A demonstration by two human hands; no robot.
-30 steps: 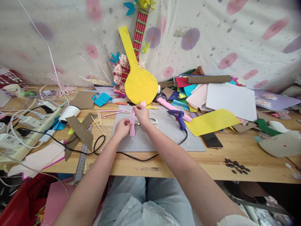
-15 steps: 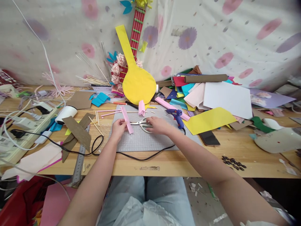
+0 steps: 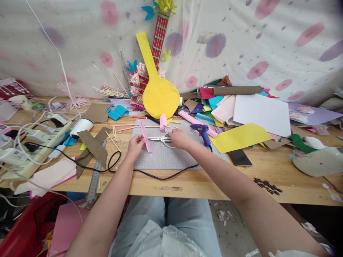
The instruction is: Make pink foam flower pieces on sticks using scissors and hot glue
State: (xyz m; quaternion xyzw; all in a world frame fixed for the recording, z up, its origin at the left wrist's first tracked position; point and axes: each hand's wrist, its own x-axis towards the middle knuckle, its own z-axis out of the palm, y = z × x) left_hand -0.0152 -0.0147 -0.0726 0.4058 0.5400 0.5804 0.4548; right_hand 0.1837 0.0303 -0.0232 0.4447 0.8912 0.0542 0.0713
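My left hand (image 3: pixel 137 145) pinches a narrow folded strip of pink paper (image 3: pixel 145 135), held tilted above the grey cutting mat (image 3: pixel 158 162). In my right hand (image 3: pixel 178 138) are the light-handled scissors (image 3: pixel 158 139), my fingers closed around the handles. Their blades point left, with the tips close beside the pink strip; whether they touch it I cannot tell. Just behind the scissors stands a small folded pink paper piece (image 3: pixel 163 122). A blue glue gun (image 3: pixel 201 132) lies right of my right hand, partly over another long pink strip (image 3: pixel 184 115).
A yellow banjo-shaped cutout (image 3: pixel 160 98) leans at the back. Yellow paper (image 3: pixel 237 137) and a black phone (image 3: pixel 239 157) lie to the right. A black cord (image 3: pixel 166 178) crosses the mat's front edge. A power strip (image 3: pixel 48 137) and metal ruler (image 3: pixel 94 182) are left.
The scissors' handles have come closer together in my right hand. The pink strip stays in my left hand. The whole view has shifted slightly.
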